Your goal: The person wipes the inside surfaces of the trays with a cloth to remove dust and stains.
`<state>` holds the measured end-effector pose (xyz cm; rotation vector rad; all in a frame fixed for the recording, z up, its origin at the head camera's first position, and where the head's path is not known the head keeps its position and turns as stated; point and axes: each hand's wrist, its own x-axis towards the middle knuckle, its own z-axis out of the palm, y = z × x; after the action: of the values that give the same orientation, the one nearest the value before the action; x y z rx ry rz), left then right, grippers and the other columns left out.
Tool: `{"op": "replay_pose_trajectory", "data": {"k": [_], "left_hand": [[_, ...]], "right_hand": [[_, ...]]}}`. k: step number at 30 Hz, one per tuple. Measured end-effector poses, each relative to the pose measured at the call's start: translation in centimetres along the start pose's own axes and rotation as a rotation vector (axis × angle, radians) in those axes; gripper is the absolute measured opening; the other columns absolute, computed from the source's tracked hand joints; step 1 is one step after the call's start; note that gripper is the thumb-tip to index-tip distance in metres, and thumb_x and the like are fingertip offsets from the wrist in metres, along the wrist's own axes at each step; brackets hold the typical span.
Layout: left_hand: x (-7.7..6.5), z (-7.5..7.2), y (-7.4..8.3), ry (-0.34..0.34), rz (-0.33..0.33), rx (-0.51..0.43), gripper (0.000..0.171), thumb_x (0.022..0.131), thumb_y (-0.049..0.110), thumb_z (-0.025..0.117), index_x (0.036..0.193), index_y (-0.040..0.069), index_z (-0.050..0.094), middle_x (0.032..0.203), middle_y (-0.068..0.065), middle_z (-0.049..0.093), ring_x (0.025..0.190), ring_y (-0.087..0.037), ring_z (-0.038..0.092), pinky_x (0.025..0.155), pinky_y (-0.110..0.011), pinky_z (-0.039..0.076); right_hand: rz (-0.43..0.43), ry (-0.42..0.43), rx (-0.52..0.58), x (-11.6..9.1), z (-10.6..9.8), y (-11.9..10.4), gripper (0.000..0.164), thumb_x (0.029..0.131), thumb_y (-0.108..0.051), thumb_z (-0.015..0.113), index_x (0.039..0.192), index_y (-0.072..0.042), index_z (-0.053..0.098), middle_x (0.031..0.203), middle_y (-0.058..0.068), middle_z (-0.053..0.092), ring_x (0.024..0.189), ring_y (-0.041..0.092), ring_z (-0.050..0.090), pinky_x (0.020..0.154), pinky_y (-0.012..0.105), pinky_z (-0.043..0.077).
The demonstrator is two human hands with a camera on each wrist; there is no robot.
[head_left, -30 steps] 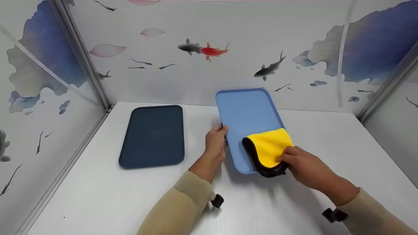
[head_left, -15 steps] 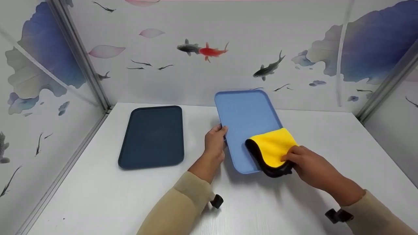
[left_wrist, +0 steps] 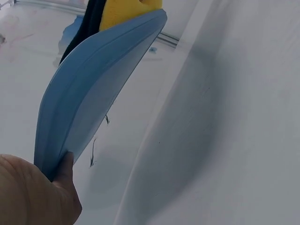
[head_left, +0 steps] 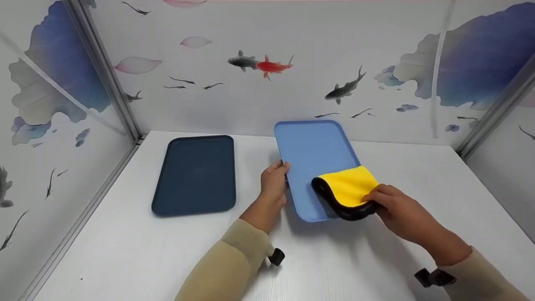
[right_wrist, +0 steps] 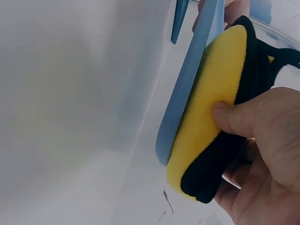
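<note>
Above the table (head_left: 125,255), left hand (head_left: 273,184) gripping blue tray (head_left: 315,148) at edge, right hand (head_left: 401,213) pinching yellow cloth (head_left: 350,186) against it

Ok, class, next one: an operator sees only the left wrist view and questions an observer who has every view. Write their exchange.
Operator: I see the left hand gripping the light blue tray. What holds the yellow and black cloth?
Observer: The right hand pinches it, thumb on the yellow side.
Operator: Is there another tray?
Observer: Yes, a dark blue tray lies on the white table, to the person's left of the light blue one.
</note>
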<state>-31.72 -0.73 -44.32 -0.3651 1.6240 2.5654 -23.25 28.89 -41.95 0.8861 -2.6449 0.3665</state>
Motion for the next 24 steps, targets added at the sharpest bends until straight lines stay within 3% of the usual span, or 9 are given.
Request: {"op": "replay_pose_trajectory", "data": {"k": [5, 11, 14, 18, 24], "left_hand": [[-0.1, -0.1, -0.1, 0.001, -0.015, 0.012, 0.044, 0.106, 0.018, 0.057, 0.147, 0.001, 0.056, 0.146, -0.017, 0.06, 0.132, -0.028, 0.06, 0.11, -0.04, 0.048], [-0.1, -0.1, -0.3, 0.01, -0.022, 0.031, 0.042, 0.105, 0.018, 0.058, 0.144, 0.003, 0.059, 0.144, -0.015, 0.062, 0.128, -0.025, 0.061, 0.105, -0.037, 0.05], [-0.1, -0.1, -0.4, 0.012, -0.023, 0.038, 0.042, 0.105, 0.018, 0.058, 0.145, 0.002, 0.059, 0.145, -0.015, 0.062, 0.127, -0.025, 0.062, 0.103, -0.036, 0.05], [0.0, -0.1, -0.5, 0.018, -0.027, 0.048, 0.043, 0.105, 0.018, 0.058, 0.145, 0.002, 0.059, 0.145, -0.015, 0.062, 0.127, -0.025, 0.062, 0.103, -0.036, 0.05], [0.0, -0.1, -0.3, 0.02, -0.031, 0.072, 0.044, 0.105, 0.019, 0.057, 0.146, 0.001, 0.058, 0.145, -0.016, 0.06, 0.127, -0.026, 0.06, 0.105, -0.037, 0.048]], "right_hand": [[0.018, 0.057, 0.055, 0.4, 0.0, 0.4, 0.04, 0.085, 0.015, 0.074, 0.11, -0.016, 0.073, 0.108, -0.004, 0.067, 0.097, 0.015, 0.063, 0.083, 0.039, 0.06], [0.135, 0.066, 0.15, 1.2, -0.2, 0.3, 0.024, 0.093, 0.007, 0.071, 0.107, -0.012, 0.071, 0.106, -0.003, 0.066, 0.095, 0.013, 0.06, 0.082, 0.027, 0.056], [0.199, 0.071, 0.2, 1.5, -0.2, 0.3, 0.017, 0.095, 0.005, 0.069, 0.104, -0.009, 0.07, 0.106, -0.001, 0.066, 0.095, 0.015, 0.062, 0.083, 0.023, 0.055], [0.262, 0.08, 0.241, 2.0, -0.4, 0.3, 0.019, 0.097, 0.004, 0.067, 0.113, -0.006, 0.07, 0.109, 0.005, 0.066, 0.103, 0.023, 0.067, 0.087, 0.024, 0.057], [0.317, 0.122, 0.29, 2.9, -0.6, 0.7, 0.024, 0.099, 0.002, 0.066, 0.121, -0.005, 0.069, 0.113, 0.01, 0.067, 0.104, 0.026, 0.065, 0.081, 0.005, 0.045]]}}
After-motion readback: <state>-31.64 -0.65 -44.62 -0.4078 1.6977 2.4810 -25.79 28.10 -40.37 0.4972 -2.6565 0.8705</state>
